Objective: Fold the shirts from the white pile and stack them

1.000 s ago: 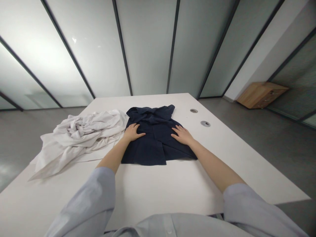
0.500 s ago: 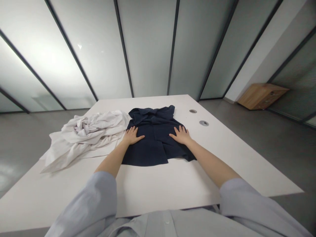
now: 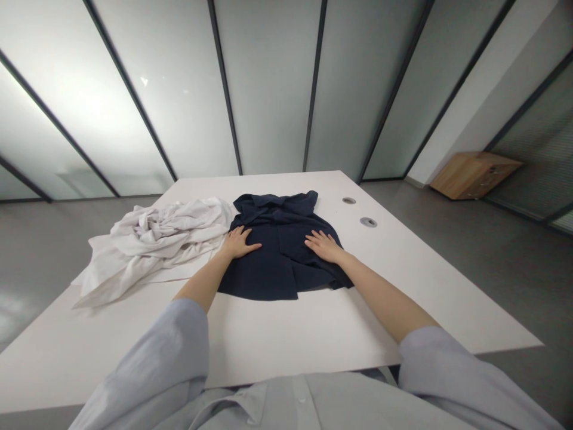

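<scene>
Head view: the right hand (image 3: 324, 246) edged inward on the navy cloth (image 3: 268, 272)!
Half a second earlier its fingers had pointed farther forward, by the cloth's right edge; now they angled toward the middle and that edge showed beyond them, so the contact seemed shifted inward. The left hand (image 3: 237, 242) had barely moved. Both lay open, palms down, gripping nothing, the cloth spread on the white table (image 3: 295, 334) beside crumpled white fabric (image 3: 174, 233).

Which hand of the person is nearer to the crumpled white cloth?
Left. The left hand rests on the dark navy fabric garment, just beside the crumpled white cloth; the right hand lies on the garment's opposite side, farther away.
</scene>
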The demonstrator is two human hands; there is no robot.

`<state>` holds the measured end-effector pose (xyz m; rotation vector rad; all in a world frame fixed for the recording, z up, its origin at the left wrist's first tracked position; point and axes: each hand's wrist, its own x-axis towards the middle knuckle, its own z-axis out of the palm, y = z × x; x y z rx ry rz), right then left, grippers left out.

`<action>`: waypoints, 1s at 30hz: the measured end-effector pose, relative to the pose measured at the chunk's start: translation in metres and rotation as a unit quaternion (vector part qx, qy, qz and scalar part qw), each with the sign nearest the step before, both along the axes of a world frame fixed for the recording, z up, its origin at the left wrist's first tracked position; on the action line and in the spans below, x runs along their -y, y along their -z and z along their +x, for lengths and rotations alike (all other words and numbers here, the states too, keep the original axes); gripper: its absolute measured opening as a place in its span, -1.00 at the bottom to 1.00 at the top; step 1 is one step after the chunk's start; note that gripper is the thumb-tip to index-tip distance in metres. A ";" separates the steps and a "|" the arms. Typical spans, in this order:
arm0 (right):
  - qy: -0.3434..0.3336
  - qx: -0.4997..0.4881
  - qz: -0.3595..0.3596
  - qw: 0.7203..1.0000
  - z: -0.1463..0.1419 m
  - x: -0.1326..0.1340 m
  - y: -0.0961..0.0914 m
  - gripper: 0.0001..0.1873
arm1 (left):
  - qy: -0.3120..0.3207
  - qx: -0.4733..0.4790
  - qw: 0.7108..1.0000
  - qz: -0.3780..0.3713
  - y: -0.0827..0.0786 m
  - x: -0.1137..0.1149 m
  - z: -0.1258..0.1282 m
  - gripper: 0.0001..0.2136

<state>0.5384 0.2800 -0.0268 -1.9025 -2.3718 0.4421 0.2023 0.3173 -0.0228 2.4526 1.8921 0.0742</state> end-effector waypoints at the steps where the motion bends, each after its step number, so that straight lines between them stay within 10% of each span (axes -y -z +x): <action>1: 0.008 -0.007 -0.006 1.000 -0.001 -0.006 -0.002 -0.30 | -0.001 -0.002 1.000 -0.002 0.000 -0.003 0.000 -0.13; 8: 0.034 -0.031 0.007 0.999 -0.013 -0.037 -0.020 -0.36 | -0.010 -0.017 1.000 -0.015 0.002 -0.033 0.000 -0.10; 18: -0.125 -0.119 -0.036 0.984 -0.011 -0.025 -0.042 -0.86 | -0.021 -0.018 0.999 -0.021 0.004 -0.039 0.000 -0.09; 25: -0.206 -0.435 -0.212 0.851 -0.025 -0.005 -0.064 -0.64 | -0.024 -0.019 0.999 -0.027 0.002 -0.038 0.002 -0.09; 30: -0.043 -0.337 0.023 0.940 -0.026 -0.023 -0.041 -0.66 | -0.019 -0.024 0.999 -0.026 0.003 -0.036 0.002 -0.07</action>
